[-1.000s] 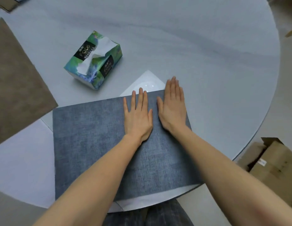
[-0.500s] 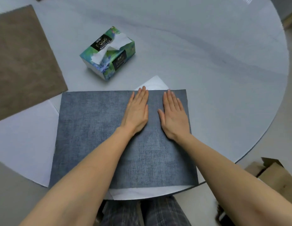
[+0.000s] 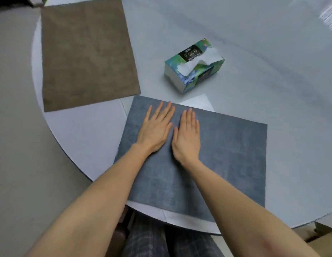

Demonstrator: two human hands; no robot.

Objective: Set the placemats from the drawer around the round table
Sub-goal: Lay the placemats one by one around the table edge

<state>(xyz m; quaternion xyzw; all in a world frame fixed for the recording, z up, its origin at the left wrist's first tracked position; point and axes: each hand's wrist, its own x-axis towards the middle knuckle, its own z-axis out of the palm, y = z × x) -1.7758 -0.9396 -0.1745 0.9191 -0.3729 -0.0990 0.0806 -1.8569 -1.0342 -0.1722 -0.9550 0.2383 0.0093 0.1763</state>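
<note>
The blue-grey woven rectangular placemat (image 3: 207, 158) lay flat at the near edge of the round pale grey table (image 3: 254, 52), directly in front of the person. Both hands rested on its far-left part: the left hand (image 3: 155, 129) and the right hand (image 3: 186, 135) sat side by side, palms down, fingers straight and spread flat against the fabric, gripping nothing. White paper sheets (image 3: 83, 134) showed under and beside this mat. To the left of the blue-grey mat and further up the rim lay a brown square suede-like placemat (image 3: 87, 52), apparently already set. Just beyond the blue-grey mat's far edge stood a green and blue floral tissue box (image 3: 194, 64), apart from it.

It looked like the smoothing and squaring step for this mat. The next move would likely call for lifting both palms off without dragging the cloth, then going for another mat to fill the bare rim to the right.
</note>
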